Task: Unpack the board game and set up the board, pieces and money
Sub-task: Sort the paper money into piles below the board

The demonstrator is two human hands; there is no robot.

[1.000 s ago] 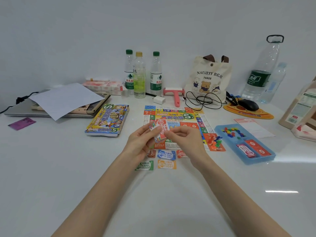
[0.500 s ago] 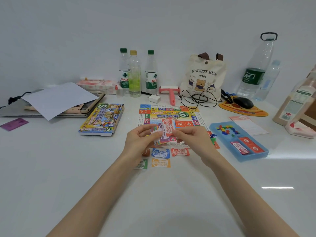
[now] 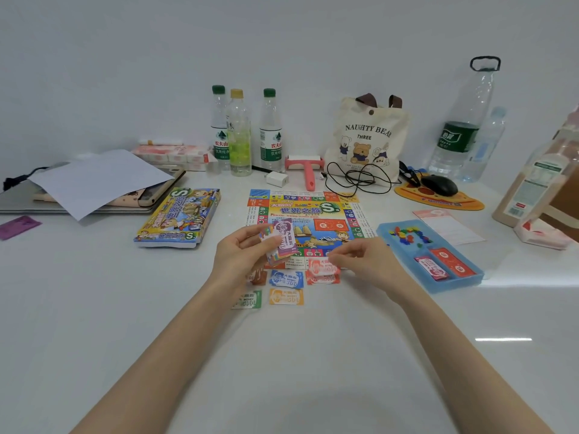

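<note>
Red note (image 3: 322, 266) is pinched at its right end by the right hand (image 3: 360, 260), fingers curled onto it, low over the table at the board's (image 3: 308, 214) near edge. Note's long axis runs left-right, parallel to that edge; free end points left, away from the hand. Red pile (image 3: 322, 278) lies directly below and slightly nearer the person, same orientation, so the drop is judged to be a short straight lowering with no rotation needed. Contact between note and pile cannot be told.

Right hand is nearer to that pile; left hand (image 3: 241, 255) is off to the left and is wrapped around the money stack (image 3: 280, 242), purple note on top, long axis tilted up and away toward the board.

Other piles are laid in two rows left of the red one: brown pile (image 3: 258, 277), partly hidden under the left hand, and blue pile (image 3: 286, 278), with green pile (image 3: 249, 299) and orange pile (image 3: 286, 296) nearer the person.

Blue tray (image 3: 463, 278) with coloured pieces (image 3: 404, 236) sits right of the board, game box (image 3: 178, 217) left of it.
</note>
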